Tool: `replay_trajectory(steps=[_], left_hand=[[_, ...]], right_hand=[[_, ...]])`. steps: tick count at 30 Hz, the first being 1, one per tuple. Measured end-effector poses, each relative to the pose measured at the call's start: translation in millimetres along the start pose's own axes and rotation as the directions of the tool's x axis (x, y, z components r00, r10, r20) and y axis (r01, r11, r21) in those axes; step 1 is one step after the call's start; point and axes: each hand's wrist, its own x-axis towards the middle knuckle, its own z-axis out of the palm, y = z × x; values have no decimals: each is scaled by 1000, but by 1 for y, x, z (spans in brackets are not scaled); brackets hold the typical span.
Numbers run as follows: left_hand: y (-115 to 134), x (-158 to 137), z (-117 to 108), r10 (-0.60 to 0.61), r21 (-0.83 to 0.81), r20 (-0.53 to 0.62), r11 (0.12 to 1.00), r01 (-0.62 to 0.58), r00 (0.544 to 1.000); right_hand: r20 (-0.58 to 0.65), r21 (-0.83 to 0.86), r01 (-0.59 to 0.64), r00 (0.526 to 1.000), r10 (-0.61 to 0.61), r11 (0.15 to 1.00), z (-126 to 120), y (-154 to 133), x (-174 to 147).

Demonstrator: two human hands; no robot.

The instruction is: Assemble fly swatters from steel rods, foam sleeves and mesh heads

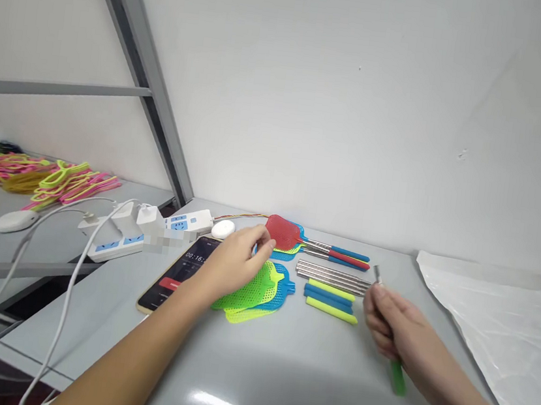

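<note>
Where the grey table (288, 382) ends behind the swatters (284, 233), white wall (361, 108) rises.

Phone (173, 276), one: dark screen bore white digits "00:16:", the remainder hidden behind the left hand (238, 261); other lettering on it was too small to read.

Looks forward and down from the wearer's head, close above and behind left hand (241, 259) and right hand (391, 319); faces across gray tabletop (301, 357) beneath them toward white wall (341, 106) beyond.
</note>
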Motion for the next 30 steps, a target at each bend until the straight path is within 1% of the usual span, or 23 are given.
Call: replay_trajectory(steps=[1,2,4,6,8,10,14,17,21,30], left_hand=[[-4,2,1,4,47,11,999,-5,1000],[-8,3,4,16,85,29,996,-18,999],[-13,2,12,44,136,76,989,-54,996],[-16,1,19,55,153,111,986,-72,992],[-19,0,24,48,153,108,986,-64,993],[-23,0,26,36,149,84,988,-48,996],[-31,2,32,10,143,61,990,-19,998],[-35,2,39,-5,152,54,988,-4,999],[-37,2,45,-7,172,35,985,1,999],[-31,1,49,21,207,35,978,-27,999]], right_hand=[[33,-133,10,999,-5,991,2,2,0],[49,-259,45,998,-34,965,4,3,-1],[53,-472,132,991,-121,871,8,7,-1],[44,-618,165,984,-175,769,11,11,-1],[40,-702,161,981,-188,694,13,14,0],[54,-747,170,979,-197,642,16,17,1],[143,-813,230,970,-198,535,22,22,4],[172,-842,235,970,-170,486,26,26,5],[182,-860,234,971,-154,454,28,31,7],[205,-858,260,964,-168,443,27,32,8]])
